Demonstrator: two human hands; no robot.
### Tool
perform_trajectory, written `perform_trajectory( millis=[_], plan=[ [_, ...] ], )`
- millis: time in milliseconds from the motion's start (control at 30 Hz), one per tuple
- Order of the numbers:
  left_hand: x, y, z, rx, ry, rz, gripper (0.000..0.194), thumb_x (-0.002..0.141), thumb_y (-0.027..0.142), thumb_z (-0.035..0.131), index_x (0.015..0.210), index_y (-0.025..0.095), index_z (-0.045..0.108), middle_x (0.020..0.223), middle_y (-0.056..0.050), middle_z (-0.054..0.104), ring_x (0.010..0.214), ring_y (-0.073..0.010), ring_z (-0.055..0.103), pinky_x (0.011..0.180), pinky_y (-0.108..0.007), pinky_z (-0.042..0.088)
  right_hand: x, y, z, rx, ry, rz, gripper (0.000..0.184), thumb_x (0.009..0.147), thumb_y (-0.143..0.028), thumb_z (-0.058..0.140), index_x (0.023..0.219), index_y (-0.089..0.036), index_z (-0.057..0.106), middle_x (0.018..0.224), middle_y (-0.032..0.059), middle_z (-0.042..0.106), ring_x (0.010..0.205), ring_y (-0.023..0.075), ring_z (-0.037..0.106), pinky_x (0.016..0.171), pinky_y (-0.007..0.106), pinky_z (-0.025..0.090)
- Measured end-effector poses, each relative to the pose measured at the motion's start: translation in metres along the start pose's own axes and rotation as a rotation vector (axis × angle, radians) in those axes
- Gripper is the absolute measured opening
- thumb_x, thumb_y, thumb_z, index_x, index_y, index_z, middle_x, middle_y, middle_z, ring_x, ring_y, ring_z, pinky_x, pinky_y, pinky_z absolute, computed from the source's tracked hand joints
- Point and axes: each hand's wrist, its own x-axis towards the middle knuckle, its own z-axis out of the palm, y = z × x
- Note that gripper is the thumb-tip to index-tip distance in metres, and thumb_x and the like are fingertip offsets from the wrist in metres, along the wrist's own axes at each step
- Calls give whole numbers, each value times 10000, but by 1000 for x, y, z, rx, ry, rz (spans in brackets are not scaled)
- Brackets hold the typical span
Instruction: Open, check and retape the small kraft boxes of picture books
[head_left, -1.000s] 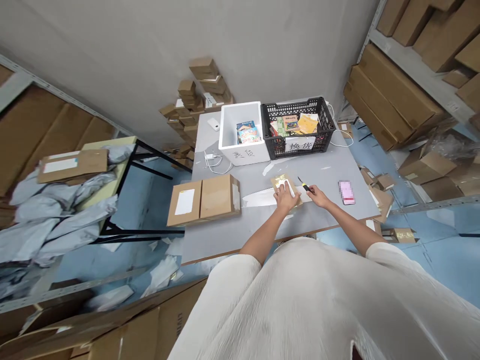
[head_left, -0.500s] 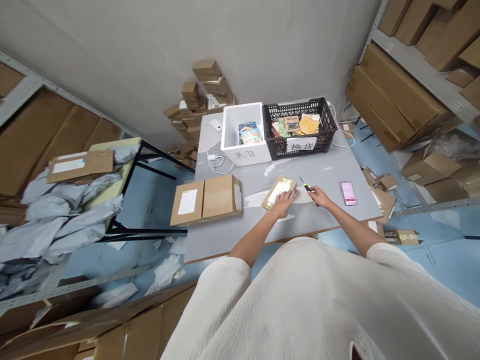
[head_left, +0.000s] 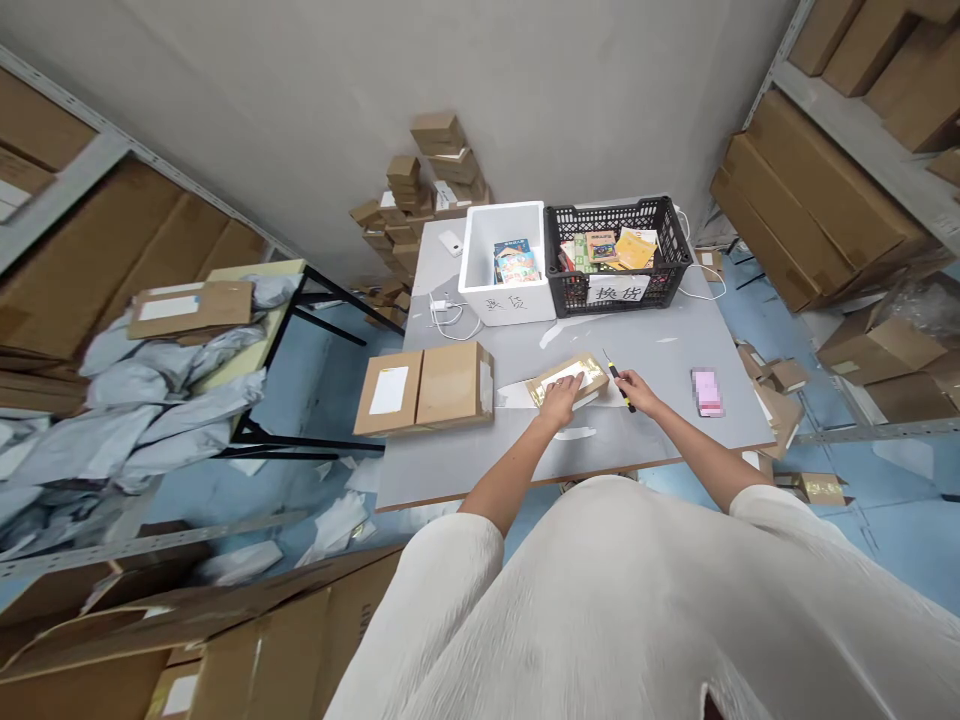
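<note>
My left hand (head_left: 559, 400) grips a small cardboard box (head_left: 595, 372) from its near side, with fingers laid over the white label on top. Shiny clear tape runs across both ends of this box, which lies at a slant on the table. In my right hand (head_left: 636, 392) is a yellow and black utility knife (head_left: 621, 388), my fingers closed round its handle. Its thin blade points away from me, just right of the box and apart from it.
Two cardboard boxes (head_left: 454, 385) stand on the grey table (head_left: 442, 470) at left. Behind are a white foam box (head_left: 517, 305) and a black crate (head_left: 619, 295) with books. A pink phone (head_left: 706, 392) lies right. Grey parcels (head_left: 150, 400) fill a side table.
The small box has turned clockwise under my left hand, its far end swinging right. My right hand still holds the knife near it. The whole view has shifted slightly.
</note>
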Motion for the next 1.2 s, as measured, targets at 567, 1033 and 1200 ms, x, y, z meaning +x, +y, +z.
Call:
perform_trajectory(
  millis=[567,1033,1200],
  plan=[
    [13,23,-4,33,-25,65,565,930,284,781,1450,259,564,1472,-148,619,1436,-355,527,1187,-487,385,-33,2,-32,17,-209,149,289,966,-507,612,871,-238,653,913,61,803,704,202,724,609,296,569],
    [20,30,-6,105,-71,38,554,905,224,771,1417,240,560,1443,-148,615,1425,-333,563,1333,-573,216,-19,-17,-71,-494,-304,-161,341,1026,-531,629,1075,-223,767,846,28,773,720,186,688,693,272,482],
    [17,32,-2,139,-31,68,594,885,147,728,1445,239,556,1436,-156,606,1396,-338,593,1369,-615,123,1,-32,-75,-873,-330,-205,364,1072,-479,564,1247,-264,801,1087,81,828,929,252,718,773,303,462]
  ],
)
